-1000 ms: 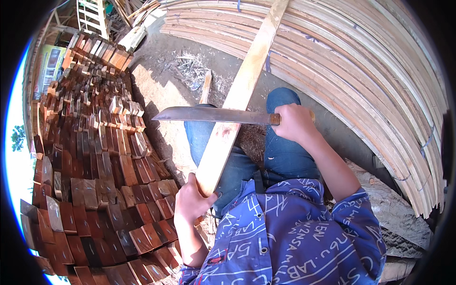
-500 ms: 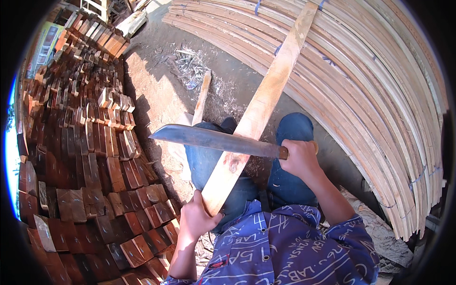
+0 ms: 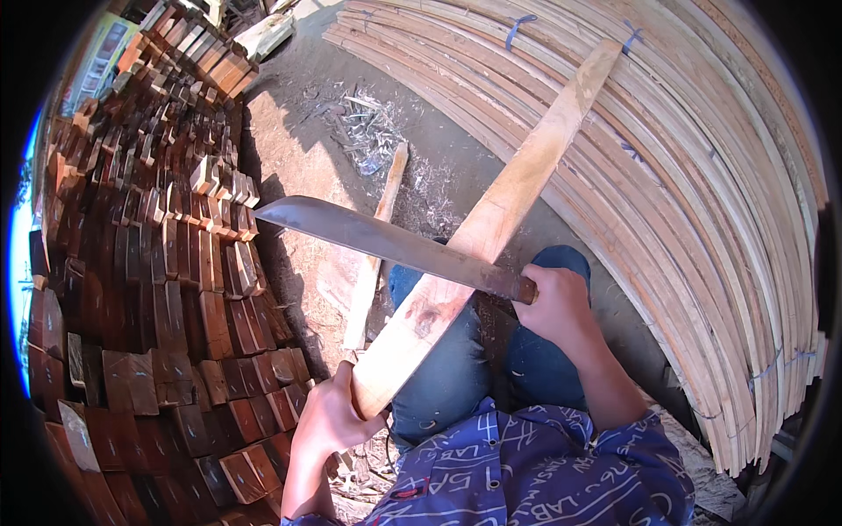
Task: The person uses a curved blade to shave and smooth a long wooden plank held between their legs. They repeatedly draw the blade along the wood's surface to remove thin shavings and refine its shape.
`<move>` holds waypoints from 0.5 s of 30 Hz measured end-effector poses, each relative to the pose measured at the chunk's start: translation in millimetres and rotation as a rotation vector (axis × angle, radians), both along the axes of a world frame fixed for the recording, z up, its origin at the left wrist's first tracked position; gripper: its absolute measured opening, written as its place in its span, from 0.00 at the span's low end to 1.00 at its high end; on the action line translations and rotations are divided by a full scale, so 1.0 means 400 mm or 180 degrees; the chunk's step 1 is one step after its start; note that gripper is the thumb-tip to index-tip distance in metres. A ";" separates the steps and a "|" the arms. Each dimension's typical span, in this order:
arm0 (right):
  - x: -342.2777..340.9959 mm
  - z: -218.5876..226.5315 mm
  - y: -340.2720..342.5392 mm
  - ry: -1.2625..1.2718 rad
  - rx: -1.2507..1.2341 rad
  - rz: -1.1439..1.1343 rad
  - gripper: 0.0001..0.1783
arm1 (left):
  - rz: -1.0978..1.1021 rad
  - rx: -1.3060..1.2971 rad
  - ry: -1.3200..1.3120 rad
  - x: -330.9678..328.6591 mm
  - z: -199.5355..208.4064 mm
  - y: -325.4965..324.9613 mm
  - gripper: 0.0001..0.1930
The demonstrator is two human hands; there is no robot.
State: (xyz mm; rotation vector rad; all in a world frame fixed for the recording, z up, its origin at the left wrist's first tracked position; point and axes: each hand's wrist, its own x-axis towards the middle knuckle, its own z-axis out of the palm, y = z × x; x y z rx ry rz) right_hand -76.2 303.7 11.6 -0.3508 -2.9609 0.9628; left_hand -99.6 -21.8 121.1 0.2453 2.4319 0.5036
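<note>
A long pale wooden plank [image 3: 517, 193] slants up and away to the right above my knees, with a dark knot near its lower part. My left hand [image 3: 333, 412] is closed around the plank's near end. In my right hand [image 3: 560, 302] is the handle of a machete [image 3: 368, 237], its broad blade pointing left. The blade crosses over the plank just beyond the knot; whether it touches the wood I cannot tell. Another narrow strip of wood [image 3: 377, 250] lies beneath, left of my knees.
Stacked dark reddish wood blocks [image 3: 158, 307] fill the left side. Long pale slats [image 3: 667, 193], tied with blue strips, lie in a big stack to the right. Wood shavings [image 3: 368, 127] litter the ground ahead.
The plank's near end and my left hand have shifted down and left. The machete has tilted, its tip now higher and further left. The view has shifted a little too.
</note>
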 end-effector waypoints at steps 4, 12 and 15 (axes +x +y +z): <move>0.009 0.008 0.000 0.0092 0.0154 -0.0048 0.08 | -0.0263 -0.0110 0.0220 -0.002 -0.028 -0.012 0.26; 0.060 -0.094 0.085 -0.0076 0.0099 -0.0718 0.09 | -0.0362 -0.0441 0.0826 0.009 -0.036 -0.019 0.26; 0.071 -0.105 0.077 -0.0173 -0.0206 -0.0919 0.11 | -0.0375 -0.0495 0.1063 0.018 -0.049 -0.016 0.27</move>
